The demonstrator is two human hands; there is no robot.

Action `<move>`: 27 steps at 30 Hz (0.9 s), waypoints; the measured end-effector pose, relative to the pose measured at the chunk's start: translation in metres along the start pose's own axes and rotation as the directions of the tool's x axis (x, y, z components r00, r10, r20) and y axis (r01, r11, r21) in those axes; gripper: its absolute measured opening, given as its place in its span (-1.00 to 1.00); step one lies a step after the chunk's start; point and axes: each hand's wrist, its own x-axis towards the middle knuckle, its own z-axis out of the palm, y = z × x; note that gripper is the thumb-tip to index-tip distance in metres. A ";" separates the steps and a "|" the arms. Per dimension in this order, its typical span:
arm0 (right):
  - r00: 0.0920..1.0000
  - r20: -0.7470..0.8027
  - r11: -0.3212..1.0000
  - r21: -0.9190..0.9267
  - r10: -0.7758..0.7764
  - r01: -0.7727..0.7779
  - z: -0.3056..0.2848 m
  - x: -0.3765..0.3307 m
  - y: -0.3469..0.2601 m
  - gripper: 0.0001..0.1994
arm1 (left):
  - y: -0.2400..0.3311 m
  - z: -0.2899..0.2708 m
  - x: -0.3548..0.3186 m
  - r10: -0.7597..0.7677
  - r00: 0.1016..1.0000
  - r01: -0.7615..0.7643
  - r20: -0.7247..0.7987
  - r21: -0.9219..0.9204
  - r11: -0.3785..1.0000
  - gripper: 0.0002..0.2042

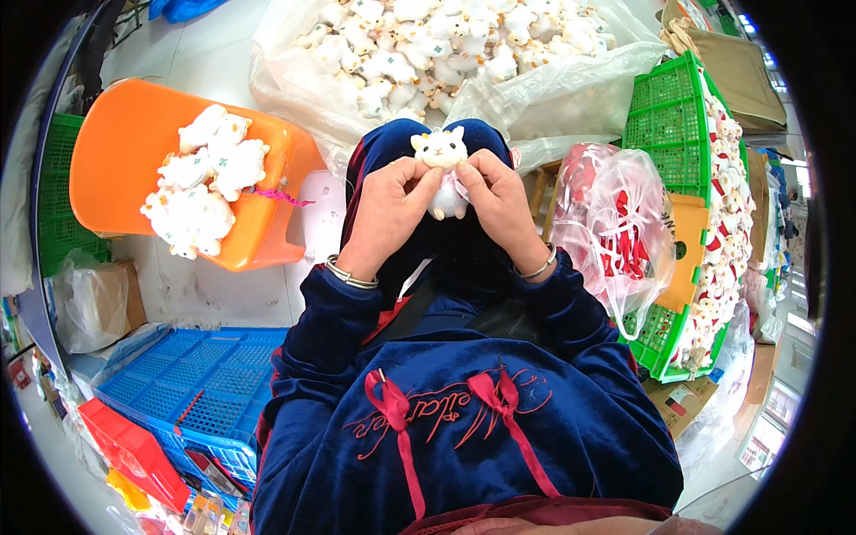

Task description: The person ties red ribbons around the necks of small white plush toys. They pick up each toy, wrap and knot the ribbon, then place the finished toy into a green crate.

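A small white plush animal toy [438, 150] with dark eyes and little ears faces up above my lap. My left hand [390, 203] pinches its left side at the neck, thumb and fingers closed. On the other side my right hand [496, 196] also grips the toy by the neck. Between the right thumb and the body shows a bit of pale pink ribbon [461, 185]. The toy's round pale belly and feet hang below my fingertips. My fingers hide most of its neck.
Ahead lies a clear plastic bag [571, 98] heaped with white plush toys [419, 58]. More plush toys [201, 183] sit on an orange stool [111, 169] at left. Right are a bag with red ribbons [624, 241] and a green crate [664, 116]. A blue crate [192, 379] stands lower left.
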 end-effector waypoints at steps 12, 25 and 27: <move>0.999 -0.001 0.995 0.091 0.036 -0.036 0.002 -0.004 -0.007 -0.88 | -0.021 -0.003 -0.002 0.048 0.995 -0.035 0.086 -0.153 0.988 -0.92; 0.999 0.040 0.992 0.130 -0.003 -0.002 0.002 -0.004 -0.002 -0.89 | -0.026 0.000 0.001 -0.049 0.995 0.078 0.091 -0.358 0.930 -0.92; 0.998 0.057 0.989 0.144 0.013 -0.021 0.002 -0.005 -0.003 -0.89 | -0.028 -0.001 -0.001 -0.059 0.993 0.092 0.102 -0.350 0.932 -0.93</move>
